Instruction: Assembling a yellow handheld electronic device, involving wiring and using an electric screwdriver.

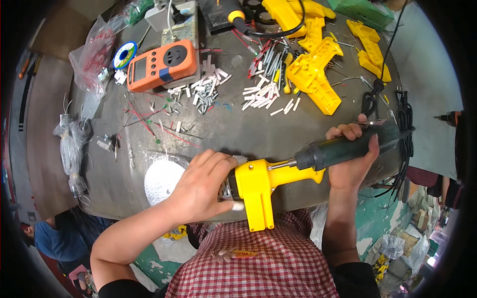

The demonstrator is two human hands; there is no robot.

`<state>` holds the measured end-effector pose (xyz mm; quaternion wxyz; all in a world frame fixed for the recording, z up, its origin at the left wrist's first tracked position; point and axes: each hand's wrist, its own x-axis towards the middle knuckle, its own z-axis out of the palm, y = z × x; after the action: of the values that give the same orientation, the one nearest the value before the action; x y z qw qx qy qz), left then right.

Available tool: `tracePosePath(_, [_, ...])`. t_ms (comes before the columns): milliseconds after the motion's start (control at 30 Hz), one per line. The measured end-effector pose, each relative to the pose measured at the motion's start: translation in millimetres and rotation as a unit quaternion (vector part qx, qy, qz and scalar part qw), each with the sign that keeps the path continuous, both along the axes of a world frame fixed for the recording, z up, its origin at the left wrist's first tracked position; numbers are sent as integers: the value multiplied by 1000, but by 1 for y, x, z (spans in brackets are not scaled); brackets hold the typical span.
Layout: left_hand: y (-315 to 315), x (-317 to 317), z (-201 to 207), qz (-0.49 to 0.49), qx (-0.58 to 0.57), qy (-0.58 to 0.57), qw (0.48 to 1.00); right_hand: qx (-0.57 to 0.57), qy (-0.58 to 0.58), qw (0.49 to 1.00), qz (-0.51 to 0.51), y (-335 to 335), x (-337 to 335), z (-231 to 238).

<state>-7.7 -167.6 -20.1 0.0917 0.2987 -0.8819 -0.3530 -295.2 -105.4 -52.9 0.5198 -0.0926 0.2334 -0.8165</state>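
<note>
- Yellow casing (255, 193): just right of the left hand (198, 184), its lower end in front of the checked cloth (248, 268).
- Left hand: fingers and thumb grasping the casing's left end, covering much of the dark part there.
- Right hand (352, 161): right of the casing, wrapped around a dark electric screwdriver (343, 149), which hides the palm.
- Screwdriver bit (283, 164): its tip meets the casing's upper part; whether it sits in a screw, I cannot tell.
- Pale shiny disc (160, 181): left of the casing, partly behind the left hand.
- Orange meter (154, 72): beyond the casing, leftward; its screen is hard to make out.
</note>
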Motion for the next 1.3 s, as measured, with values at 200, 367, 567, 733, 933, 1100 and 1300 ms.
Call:
tracePosePath(200, [-23, 14, 27, -95, 203, -132, 966, 28, -39, 997, 54, 4, 1, -16])
tracePosePath(367, [-1, 1, 38, -129, 44, -264, 955, 12, -81, 994, 69, 3, 0, -15])
tracePosePath(567, [-14, -9, 33, -176, 83, -314, 929, 35, -73, 995, 58, -5, 5, -12])
tracePosePath(733, [-19, -10, 26, -201, 72, -304, 929, -11, -76, 996, 43, -4, 13, -8])
tracePosePath(933, [-19, -13, 29, -213, 86, -334, 914, -23, -70, 997, 36, -5, 15, -7])
tracePosePath(1100, [-4, -8, 32, -114, 75, -326, 936, -8, -30, 998, 58, 2, 10, 3])
tracePosePath(1300, [24, -1, 27, -10, -6, -243, 970, -46, -12, 998, 32, 24, -5, 16])
